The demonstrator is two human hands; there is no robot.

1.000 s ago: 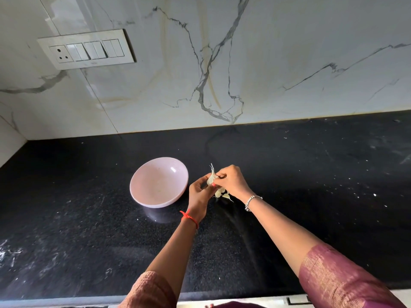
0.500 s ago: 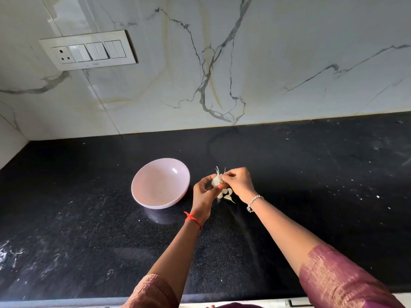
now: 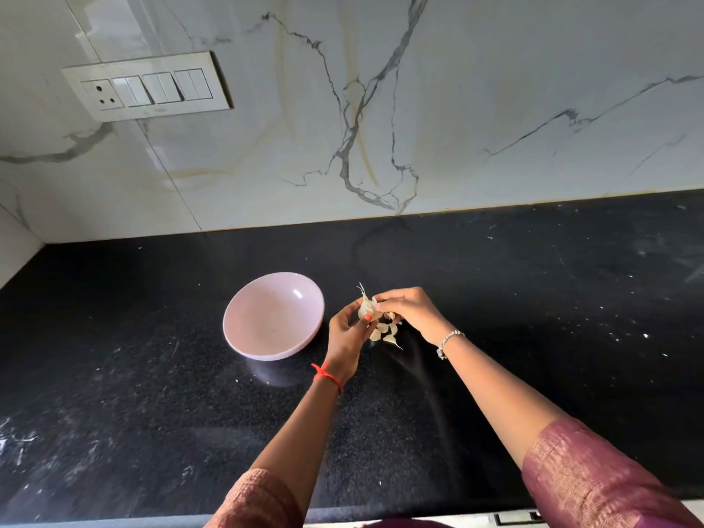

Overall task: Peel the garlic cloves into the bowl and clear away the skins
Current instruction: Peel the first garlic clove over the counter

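A pale garlic clove (image 3: 366,307) with a wispy papery tip is held above the black counter (image 3: 533,299), just right of the pink bowl (image 3: 244,339). My left hand (image 3: 344,335) grips it from below with thumb and fingers. From the right, my right hand (image 3: 409,312) pinches its skin at the top. Several loose garlic cloves or skins (image 3: 385,333) lie on the counter under my hands, partly hidden by them. The bowl looks empty inside.
A marble wall with a switch panel (image 3: 146,85) rises behind the counter. The counter's front edge (image 3: 114,522) runs along the bottom of the view. White specks are scattered on the dark surface.
Both hands have stayed over the same spot beside the bowl, working at the clove with small finger movements. The bowl has not moved.
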